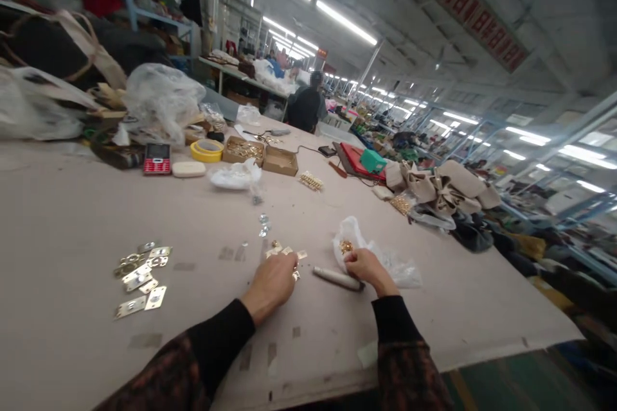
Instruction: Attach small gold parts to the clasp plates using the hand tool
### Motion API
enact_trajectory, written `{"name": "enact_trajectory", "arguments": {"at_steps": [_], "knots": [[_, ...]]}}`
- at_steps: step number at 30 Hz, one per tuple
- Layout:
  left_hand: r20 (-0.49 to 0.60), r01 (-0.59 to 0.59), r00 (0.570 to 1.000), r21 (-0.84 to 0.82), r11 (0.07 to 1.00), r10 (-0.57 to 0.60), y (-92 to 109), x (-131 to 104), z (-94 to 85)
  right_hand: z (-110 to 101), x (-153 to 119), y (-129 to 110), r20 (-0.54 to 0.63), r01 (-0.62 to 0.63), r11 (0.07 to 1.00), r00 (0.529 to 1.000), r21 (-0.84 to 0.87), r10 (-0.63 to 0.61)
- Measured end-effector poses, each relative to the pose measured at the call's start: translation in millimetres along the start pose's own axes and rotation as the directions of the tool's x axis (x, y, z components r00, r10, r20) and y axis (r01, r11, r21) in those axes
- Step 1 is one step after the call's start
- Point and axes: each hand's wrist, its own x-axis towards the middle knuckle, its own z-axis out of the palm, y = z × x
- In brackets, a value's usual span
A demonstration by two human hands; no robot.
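Observation:
My left hand (270,284) curls over a small heap of gold metal plates (286,250) in the middle of the table; its fingertips are closed, and what they grip is hidden under the hand. At the mouth of a clear plastic bag (350,230), my right hand (367,268) has its fingers pinched beside small gold fittings (346,246); anything between them is too small to make out. Between the hands lies a pale rod-shaped tool (337,278) with a dark end. A second group of gold plates and rings (139,277) is spread on the left.
Several silvery pieces (263,225) lie beyond my left hand. Farther back are a red phone (157,159), yellow tape (207,150), a cardboard box (280,161) and a row of gold pieces (311,181). Beige fabric parts (443,183) pile up at right. A person (306,106) is beyond the table.

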Motion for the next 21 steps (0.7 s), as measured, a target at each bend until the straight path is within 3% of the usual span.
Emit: {"name": "enact_trajectory", "arguments": {"at_steps": [6, 13, 17, 21], "knots": [[0.028, -0.027, 0.999, -0.083, 0.996, 0.029, 0.2, -0.3, -1.5, 0.7, 0.8, 3.9, 0.004, -0.073, 0.996, 0.997, 0.043, 0.073], [-0.094, -0.105, 0.993, -0.329, 0.939, 0.078, -11.1, -31.1, -8.5, 2.3, 9.8, 15.3, 0.124, -0.138, 0.975, 0.985, 0.174, 0.117], [-0.102, -0.059, 0.995, -0.537, 0.841, 0.004, -25.8, -56.5, -10.2, 5.0, 7.4, 22.4, 0.102, -0.122, 0.959, 0.990, 0.254, 0.099], [-0.051, 0.009, 0.996, -0.732, 0.682, -0.068, -39.3, -77.8, -4.1, 1.8, -4.1, 24.0, 0.010, -0.065, 0.939, 0.998, 0.337, 0.065]]}}
